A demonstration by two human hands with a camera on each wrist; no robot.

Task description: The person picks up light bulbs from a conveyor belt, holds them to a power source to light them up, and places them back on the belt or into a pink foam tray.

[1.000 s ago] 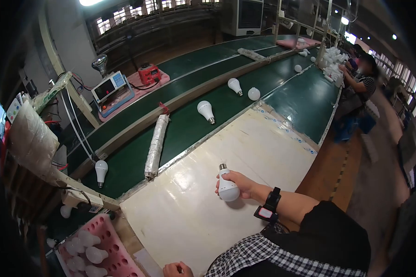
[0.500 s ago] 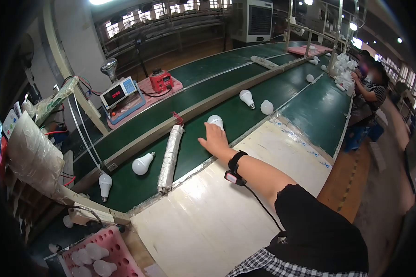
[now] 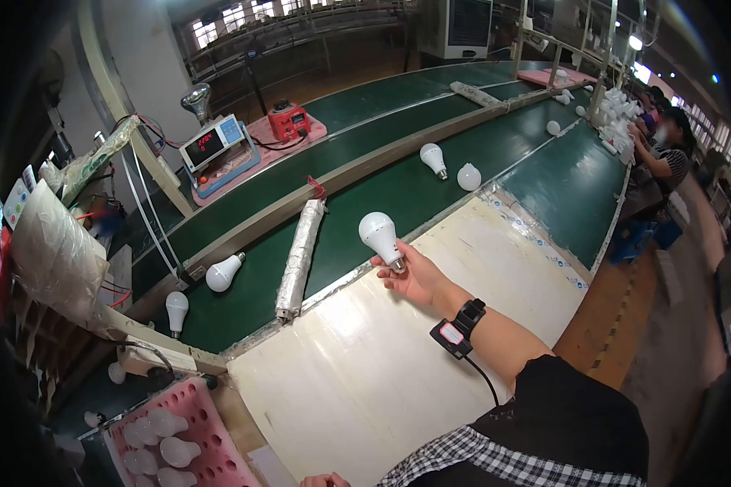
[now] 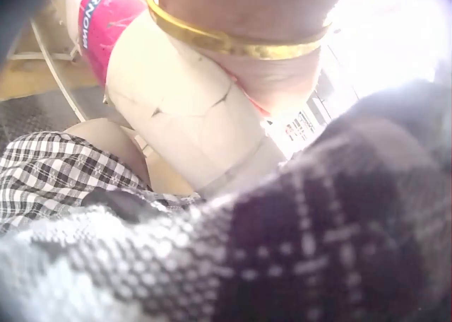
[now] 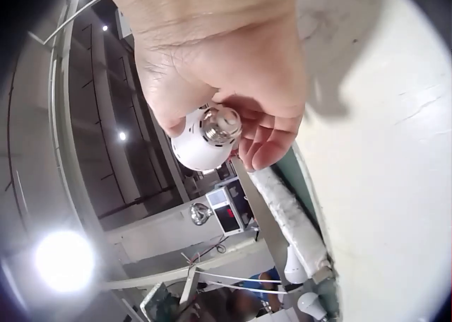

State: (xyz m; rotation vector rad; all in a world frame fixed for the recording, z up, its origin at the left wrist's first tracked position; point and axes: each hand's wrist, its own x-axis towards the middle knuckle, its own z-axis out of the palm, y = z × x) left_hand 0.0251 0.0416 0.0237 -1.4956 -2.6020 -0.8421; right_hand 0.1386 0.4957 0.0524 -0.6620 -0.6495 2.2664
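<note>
My right hand (image 3: 421, 277) pinches a white LED light bulb (image 3: 377, 233) near its metal screw cap, its round dome pointing up and away, over the far edge of the white board (image 3: 341, 381). In the right wrist view, thumb and fingers wrap the bulb's side, with the screw cap (image 5: 222, 125) facing the camera. Only a sliver of my left hand (image 3: 325, 480) shows at the bottom edge of the head view. The left wrist view shows a gold bangle (image 4: 233, 45) and checked cloth (image 4: 63, 170); the fingers are hidden there.
On the green belt (image 3: 341, 235) lie bulbs, one (image 3: 223, 273) left of a foil-wrapped bar (image 3: 300, 260) and another (image 3: 433, 160) farther off. A pink foam tray (image 3: 211, 422) holds several bulbs at lower left. A meter (image 3: 211, 146) stands behind. Another person (image 3: 670, 150) works at far right.
The earlier bulb was left beyond the foil-wrapped bar and has shifted further left. My right hand reached to another bulb on the belt, picked it up and drew it back toward the board.
</note>
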